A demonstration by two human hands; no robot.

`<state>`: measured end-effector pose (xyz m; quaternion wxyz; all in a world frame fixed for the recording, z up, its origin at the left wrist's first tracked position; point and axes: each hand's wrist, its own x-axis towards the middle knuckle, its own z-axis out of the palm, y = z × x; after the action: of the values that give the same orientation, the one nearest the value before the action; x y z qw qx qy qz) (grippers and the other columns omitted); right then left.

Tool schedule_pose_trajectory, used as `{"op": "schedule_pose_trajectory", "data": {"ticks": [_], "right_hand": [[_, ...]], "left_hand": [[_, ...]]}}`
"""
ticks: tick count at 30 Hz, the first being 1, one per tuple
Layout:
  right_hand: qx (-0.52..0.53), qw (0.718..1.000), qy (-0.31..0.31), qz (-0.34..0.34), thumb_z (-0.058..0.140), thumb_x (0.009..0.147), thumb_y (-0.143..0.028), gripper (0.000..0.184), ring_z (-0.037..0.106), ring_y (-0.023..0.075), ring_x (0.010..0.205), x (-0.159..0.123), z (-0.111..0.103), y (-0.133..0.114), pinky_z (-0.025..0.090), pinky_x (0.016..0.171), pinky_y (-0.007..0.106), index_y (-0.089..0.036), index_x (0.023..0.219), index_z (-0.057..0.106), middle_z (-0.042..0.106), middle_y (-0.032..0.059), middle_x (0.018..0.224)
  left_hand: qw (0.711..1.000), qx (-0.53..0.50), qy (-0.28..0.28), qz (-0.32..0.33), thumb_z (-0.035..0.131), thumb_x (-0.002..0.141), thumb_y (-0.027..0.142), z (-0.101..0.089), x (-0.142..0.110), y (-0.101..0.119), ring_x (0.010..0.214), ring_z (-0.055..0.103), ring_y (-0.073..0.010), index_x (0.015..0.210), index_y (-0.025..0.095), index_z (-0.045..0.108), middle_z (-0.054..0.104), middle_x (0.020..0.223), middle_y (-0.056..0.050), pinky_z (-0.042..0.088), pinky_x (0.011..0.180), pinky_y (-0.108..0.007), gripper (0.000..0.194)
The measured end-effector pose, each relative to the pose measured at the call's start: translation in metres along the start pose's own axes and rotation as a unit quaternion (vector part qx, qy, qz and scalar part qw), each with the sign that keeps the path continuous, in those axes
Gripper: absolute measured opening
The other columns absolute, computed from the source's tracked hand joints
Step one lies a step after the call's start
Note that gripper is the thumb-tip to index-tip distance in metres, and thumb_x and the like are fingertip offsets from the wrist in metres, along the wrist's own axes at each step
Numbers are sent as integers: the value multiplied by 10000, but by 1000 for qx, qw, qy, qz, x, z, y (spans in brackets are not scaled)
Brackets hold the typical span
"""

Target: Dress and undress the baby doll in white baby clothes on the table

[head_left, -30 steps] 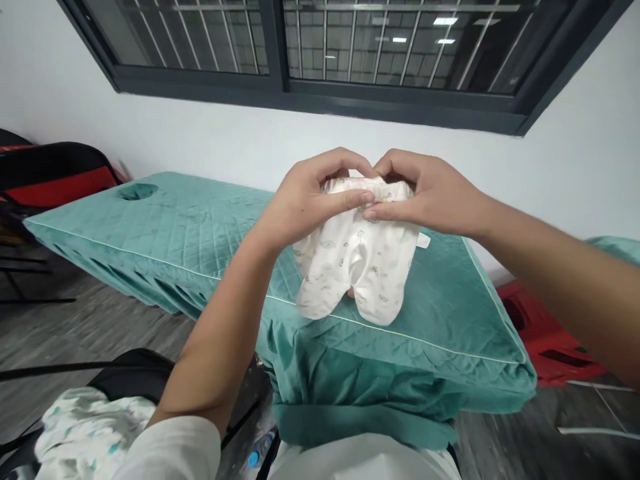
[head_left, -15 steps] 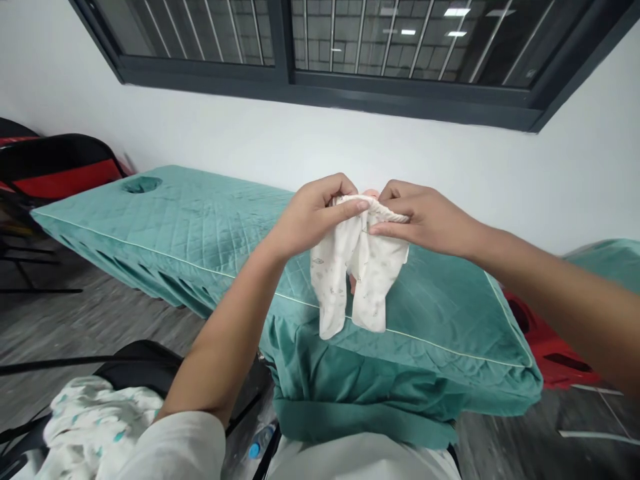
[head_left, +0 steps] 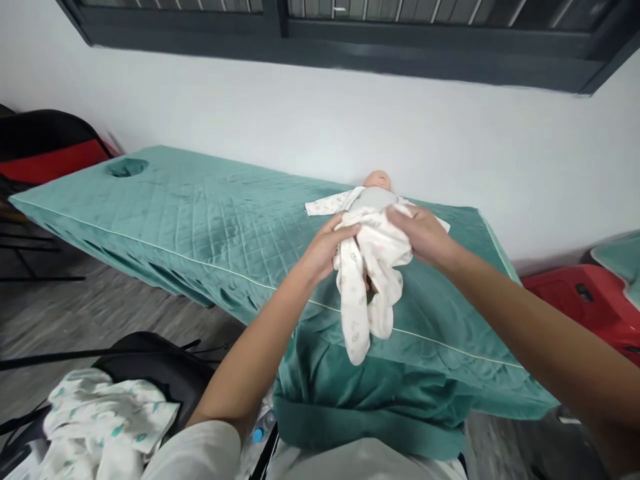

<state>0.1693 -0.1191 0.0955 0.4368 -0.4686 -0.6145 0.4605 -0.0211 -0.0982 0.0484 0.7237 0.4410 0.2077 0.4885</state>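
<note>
Small white printed baby pants (head_left: 354, 293) hang bunched between my two hands, legs dangling toward the bed's front edge. My left hand (head_left: 331, 245) is closed on the waistband's left side, thumb on top. My right hand (head_left: 419, 230), slightly blurred, grips the gathered cloth on the right. Just behind the pants a baby doll (head_left: 377, 180) lies on its back, head toward the wall, in a white printed long-sleeved top (head_left: 331, 203). The pants hide most of its lower body.
The doll lies on a massage bed (head_left: 215, 220) with a green quilted cover and a face hole at the far left. A chair at lower left holds a white cloth with green marks (head_left: 113, 417). A red plastic stool (head_left: 575, 293) stands right. A bottle (head_left: 260, 430) is on the floor.
The pants, held spread by the waistband before, are now bunched and lower against the bed. My view has tilted down, and the doll's head and sleeves now show.
</note>
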Motion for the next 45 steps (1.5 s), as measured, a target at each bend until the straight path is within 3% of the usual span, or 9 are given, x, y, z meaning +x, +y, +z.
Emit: {"op": "schedule_pose_trajectory", "data": {"ticks": [5,8,11,15,23,28,34,41,45], "right_hand": [[-94,947,-278,130,773,720,-560,413,610,160,674,4,-13,46,471,611,265,-157,796,730,693,7,745],[-12,985,-146,88,749,747,-572,405,623,163,658,7,-9,61,499,624,282,-172,803,718,701,8,737],[99,994,26,34,731,766,-586,393,622,157,632,11,-6,65,506,618,283,-197,789,678,687,3,713],[136,987,54,73,713,758,-620,416,610,171,590,7,-14,73,486,555,287,-211,748,638,667,12,666],[-19,941,-291,169,787,739,-439,267,616,167,676,-15,-16,89,475,616,275,-213,868,725,705,-11,796],[43,988,-64,136,744,784,-472,258,656,199,721,-16,2,89,510,672,302,-224,845,710,720,0,780],[205,966,96,122,700,786,-560,444,710,259,850,-15,2,78,561,746,362,-224,1074,668,753,52,893],[150,977,-24,149,713,752,-621,548,695,249,812,-34,-14,98,531,661,320,-170,1063,694,749,87,942],[-13,962,-218,164,795,710,-511,464,671,229,836,-43,-23,96,515,696,293,-177,1026,730,743,53,961]], "left_hand": [[992,-90,82,-25,842,663,360,-21,16,-31,816,698,-177,1017,161,674,721,856,-19,532,828,-277,439],[992,-50,77,-87,812,701,513,-22,10,-47,833,703,-213,1056,141,690,744,888,-71,538,805,-310,528],[980,56,-52,-184,851,648,511,-22,-3,-52,832,691,-218,1032,130,729,753,942,-91,523,760,-303,554],[958,115,-122,-232,897,607,404,-25,-13,-48,885,685,-231,981,142,761,757,969,-77,505,805,-310,477],[983,-44,12,-176,869,628,481,-28,-8,-61,766,699,-226,971,114,733,750,839,-92,531,763,-328,521],[979,-65,34,-188,830,630,590,-24,-11,-72,766,699,-232,1070,108,722,750,849,-106,537,757,-334,662],[947,70,-187,-252,919,570,359,-26,-15,-60,924,675,-214,1100,156,731,750,995,-76,515,841,-307,598],[941,147,-191,-236,846,671,351,-32,-12,-50,990,662,-216,1071,178,736,734,1093,-63,499,878,-307,449],[962,138,-137,-191,843,644,293,-33,-12,-54,863,651,-177,951,155,761,746,954,-36,483,809,-266,346]]}}
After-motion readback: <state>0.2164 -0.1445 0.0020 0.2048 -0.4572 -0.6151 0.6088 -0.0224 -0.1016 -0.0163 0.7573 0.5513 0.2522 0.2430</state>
